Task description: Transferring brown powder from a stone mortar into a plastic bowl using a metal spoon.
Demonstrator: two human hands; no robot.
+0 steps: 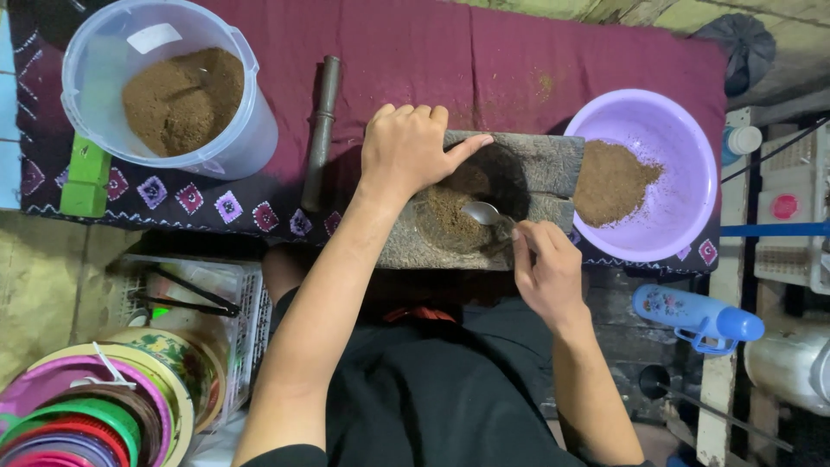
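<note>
Fingers of the right hand [545, 268], lower centre-right of frame, are pinched shut around the handle of a metal spoon [484, 212]; its bowl sits in the hollow of the stone mortar [519, 186] at centre, touching the brown powder [450, 216] there. Left hand [411, 147] lies flat on the mortar's upper-left edge, fingers curled over the far rim, thumb stretched out along the top, gripping nothing else.

Progress, judged: a heap of the same powder already lies in the purple bowl [674, 130] at right, just beside the mortar; a modest amount remains in the hollow. Clear tub [112, 69], upper left, holds more powder. Stone pestle [320, 130] lies idle between tub and mortar.

Surface: maroon patterned cloth [519, 52] over a low bench. Surroundings: green block at left edge, stacked coloured lids lower left, blue bottle [692, 316] lower right. Dim, cluttered workspace.
</note>
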